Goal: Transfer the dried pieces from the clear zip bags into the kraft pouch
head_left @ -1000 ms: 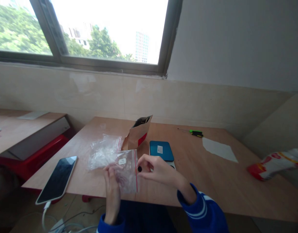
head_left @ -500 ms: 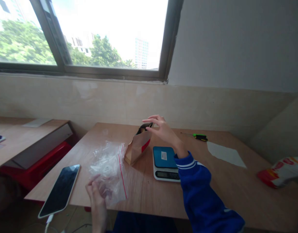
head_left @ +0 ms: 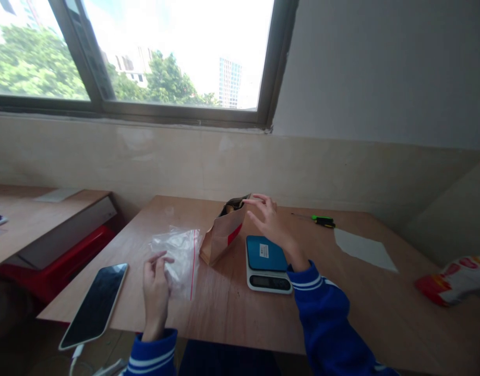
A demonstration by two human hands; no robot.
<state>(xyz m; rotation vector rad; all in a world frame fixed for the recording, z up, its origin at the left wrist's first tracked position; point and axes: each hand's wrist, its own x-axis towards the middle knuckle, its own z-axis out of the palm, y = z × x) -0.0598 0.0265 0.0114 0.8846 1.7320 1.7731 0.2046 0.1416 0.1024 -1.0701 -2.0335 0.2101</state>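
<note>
A brown paper bag (head_left: 220, 237) with a red patch stands on the table, its top open and something tan inside. My right hand (head_left: 267, 219) is at the bag's upper right edge, fingers spread, holding nothing. Clear plastic zip bags (head_left: 181, 261) with a red strip lie left of the paper bag. My left hand (head_left: 156, 284) is at their left edge, its fingers apart and partly curled; nothing is gripped in it. A white kitchen scale with a blue top (head_left: 265, 253) sits right of the paper bag, below my right hand.
A phone (head_left: 96, 303) on a white cable lies at the table's left edge. Farther right are a green and black screwdriver (head_left: 324, 221), a white sheet (head_left: 363, 249) and a red-and-white package (head_left: 451, 279). A red stool (head_left: 68, 258) stands beneath the neighbouring table (head_left: 24, 219).
My left hand has come out from behind the clear plastic and moved up, and the plastic lies flatter. My right hand has shifted slightly right and down beside the paper bag's opening.
</note>
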